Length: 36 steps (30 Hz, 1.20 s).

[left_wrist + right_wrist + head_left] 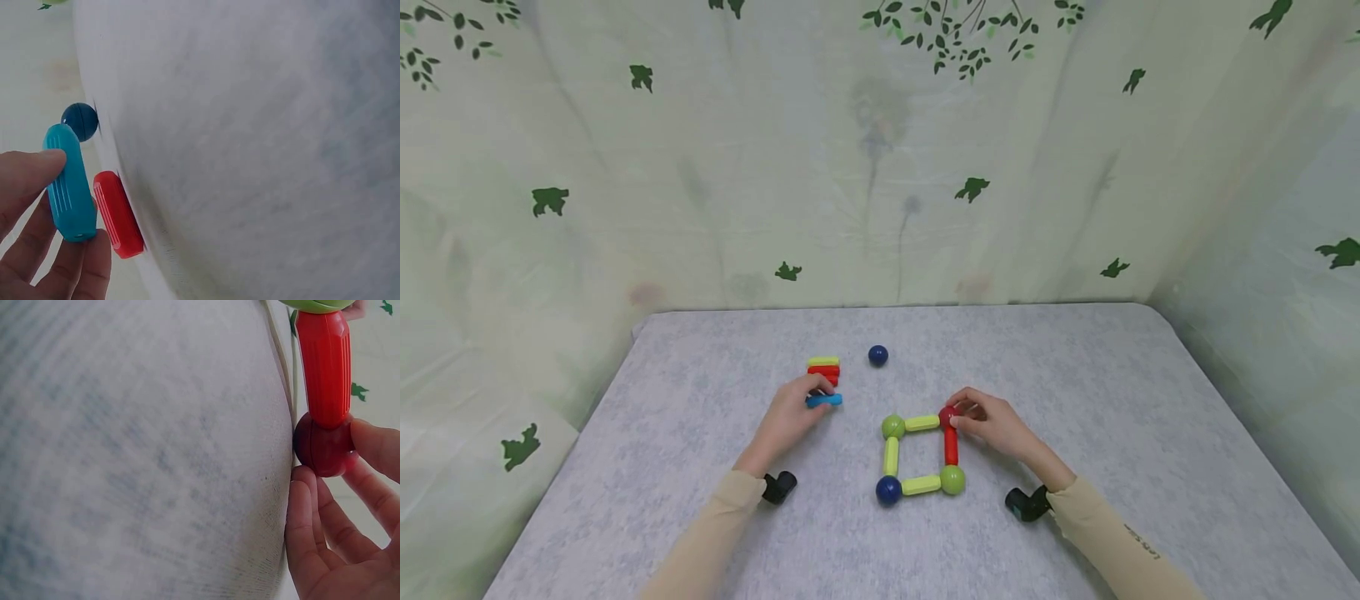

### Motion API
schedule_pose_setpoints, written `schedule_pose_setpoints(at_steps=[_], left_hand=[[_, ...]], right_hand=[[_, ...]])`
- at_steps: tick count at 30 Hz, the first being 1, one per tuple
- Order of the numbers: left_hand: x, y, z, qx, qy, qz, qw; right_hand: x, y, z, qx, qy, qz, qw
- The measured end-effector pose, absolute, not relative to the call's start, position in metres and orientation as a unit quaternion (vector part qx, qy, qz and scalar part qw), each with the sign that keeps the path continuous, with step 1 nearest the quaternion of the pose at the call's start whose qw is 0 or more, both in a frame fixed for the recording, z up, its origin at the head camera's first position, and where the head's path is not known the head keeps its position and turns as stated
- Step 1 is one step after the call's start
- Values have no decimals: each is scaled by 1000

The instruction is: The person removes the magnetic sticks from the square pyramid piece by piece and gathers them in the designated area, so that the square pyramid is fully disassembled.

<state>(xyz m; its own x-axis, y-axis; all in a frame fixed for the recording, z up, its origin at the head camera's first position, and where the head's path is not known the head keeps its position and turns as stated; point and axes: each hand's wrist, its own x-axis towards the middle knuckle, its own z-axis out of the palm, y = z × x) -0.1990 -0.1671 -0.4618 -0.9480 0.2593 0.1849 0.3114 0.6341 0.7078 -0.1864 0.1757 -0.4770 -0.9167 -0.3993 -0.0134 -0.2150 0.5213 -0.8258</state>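
Observation:
My left hand (790, 414) pinches a blue stick (72, 184) between thumb and fingers, just in front of the red sticks (824, 371). At the far right corner of a square of sticks and balls, my right hand (994, 422) grips the red ball (322, 445) with thumb and fingers. From that ball a red stick (951, 447) runs to the near green ball (952, 480). Yellow-green sticks (921, 485) form the other three sides. A dark blue ball (889, 491) makes the near left corner and another green ball (892, 427) the far left one.
Behind the left hand, a yellow-green stick (823, 361) lies beside the red ones. A loose dark blue ball (877, 356) sits to their right. The grey cloth-covered table (1105, 375) meets a leaf-printed curtain (820, 167) at its back edge.

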Motion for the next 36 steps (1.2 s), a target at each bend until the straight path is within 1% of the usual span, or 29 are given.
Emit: schedule_pose_setpoints(at_steps=[12,21,28,31,36], left_hand=[[-217,-170,-462,-158,-936,-311,42],[-218,-169,-461,-151,-946,-284,45],[-211,-161,-461,-200,-923,-325,58],[-205,-151,-459,-239,-903,-356,29],[-191,-132,-459,-297,-867,-394,-64]], right_hand=[[-185,175,-477,-178,865,-458,101],[-186,174,-477,-175,864,-460,100],[-185,175,-477,-172,866,-458,102],[-183,175,-477,-171,865,-460,106],[-181,176,-477,-177,861,-464,108]])
